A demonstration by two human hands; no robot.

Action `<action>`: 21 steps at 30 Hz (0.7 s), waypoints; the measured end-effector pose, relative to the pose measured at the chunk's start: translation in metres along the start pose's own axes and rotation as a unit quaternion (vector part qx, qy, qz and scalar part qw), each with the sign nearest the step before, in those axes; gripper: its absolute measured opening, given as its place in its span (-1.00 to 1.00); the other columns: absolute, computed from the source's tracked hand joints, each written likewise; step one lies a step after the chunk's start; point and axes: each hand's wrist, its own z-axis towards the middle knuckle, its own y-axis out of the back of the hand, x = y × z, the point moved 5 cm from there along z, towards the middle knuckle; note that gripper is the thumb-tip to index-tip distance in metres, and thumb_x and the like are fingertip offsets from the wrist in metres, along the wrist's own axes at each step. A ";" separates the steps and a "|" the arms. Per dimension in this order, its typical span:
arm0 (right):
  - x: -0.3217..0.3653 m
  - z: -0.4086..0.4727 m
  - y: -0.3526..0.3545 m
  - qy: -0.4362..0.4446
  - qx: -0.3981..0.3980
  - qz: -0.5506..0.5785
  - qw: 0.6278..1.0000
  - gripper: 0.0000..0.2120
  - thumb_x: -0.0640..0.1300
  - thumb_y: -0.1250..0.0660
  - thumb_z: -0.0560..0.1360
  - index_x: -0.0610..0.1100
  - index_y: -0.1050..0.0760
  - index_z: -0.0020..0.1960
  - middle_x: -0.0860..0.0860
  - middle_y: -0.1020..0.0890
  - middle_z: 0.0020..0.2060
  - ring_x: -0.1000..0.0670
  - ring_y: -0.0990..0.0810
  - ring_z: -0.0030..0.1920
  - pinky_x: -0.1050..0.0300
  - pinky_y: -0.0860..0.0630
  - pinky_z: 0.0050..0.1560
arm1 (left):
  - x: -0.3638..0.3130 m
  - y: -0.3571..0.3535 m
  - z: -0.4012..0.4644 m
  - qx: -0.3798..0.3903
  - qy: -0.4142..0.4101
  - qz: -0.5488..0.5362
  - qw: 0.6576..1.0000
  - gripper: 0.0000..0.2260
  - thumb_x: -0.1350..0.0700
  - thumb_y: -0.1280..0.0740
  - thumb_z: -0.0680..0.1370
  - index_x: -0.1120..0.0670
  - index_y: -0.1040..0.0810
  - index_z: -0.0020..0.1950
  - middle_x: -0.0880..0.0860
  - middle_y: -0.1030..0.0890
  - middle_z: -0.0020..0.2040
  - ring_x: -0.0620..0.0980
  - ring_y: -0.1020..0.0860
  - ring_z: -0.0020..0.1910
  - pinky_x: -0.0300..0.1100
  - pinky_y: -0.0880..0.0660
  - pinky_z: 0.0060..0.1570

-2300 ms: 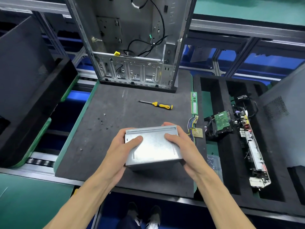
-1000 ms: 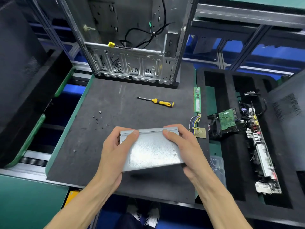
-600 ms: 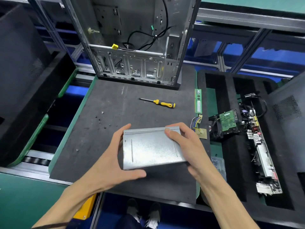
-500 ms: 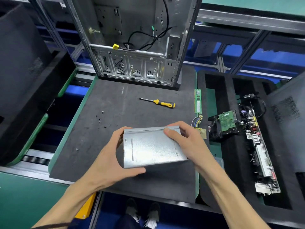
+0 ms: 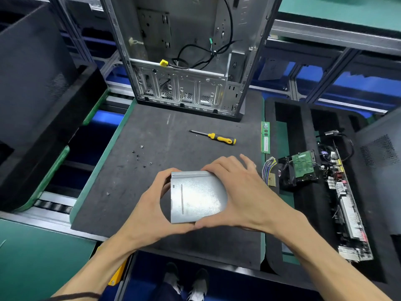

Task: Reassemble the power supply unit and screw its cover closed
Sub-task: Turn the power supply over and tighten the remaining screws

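computer case (image 5: 186,51) top cropped, screws (image 5: 138,156) tiny

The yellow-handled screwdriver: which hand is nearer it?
Right. The right hand lies just below the yellow-handled screwdriver; the left hand sits farther down-left.

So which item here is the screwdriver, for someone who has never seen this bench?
Start at the open metal computer case standing at the far edge of the dark foam mat. Just in front of it, lying flat on the mat, is the screwdriver. Its yellow and black handle is the only bright tool there, beyond the hands.
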 end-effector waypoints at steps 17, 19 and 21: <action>-0.024 -0.004 0.002 0.029 -0.003 0.129 0.991 -0.03 0.42 -0.53 0.28 0.16 -0.21 0.56 0.26 -0.33 0.41 0.21 -0.24 0.48 0.07 -0.19 0.51 | 0.031 -0.012 -0.001 0.010 0.059 -0.029 0.998 -0.09 -0.13 -0.69 0.20 -0.27 -0.31 0.45 -0.24 -0.54 0.33 -0.25 -0.51 0.31 -0.48 -0.44 0.14; -0.045 -0.012 0.001 -0.010 -0.030 0.244 0.969 0.03 0.34 -0.57 0.28 0.25 -0.11 0.59 0.30 -0.26 0.47 0.22 -0.19 0.54 0.18 -0.18 0.49 | 0.034 -0.009 -0.001 0.009 0.056 -0.027 0.998 -0.10 -0.10 -0.70 0.22 -0.25 -0.32 0.46 -0.23 -0.52 0.36 -0.26 -0.49 0.34 -0.48 -0.43 0.18; -0.059 -0.023 -0.012 -0.059 -0.023 0.297 0.953 0.10 0.32 -0.62 0.23 0.31 -0.05 0.59 0.37 -0.28 0.45 0.32 -0.22 0.50 0.33 -0.18 0.41 | 0.034 -0.008 0.000 0.012 0.054 -0.025 0.998 -0.10 -0.10 -0.70 0.23 -0.26 -0.31 0.46 -0.23 -0.50 0.38 -0.26 -0.47 0.36 -0.43 -0.44 0.23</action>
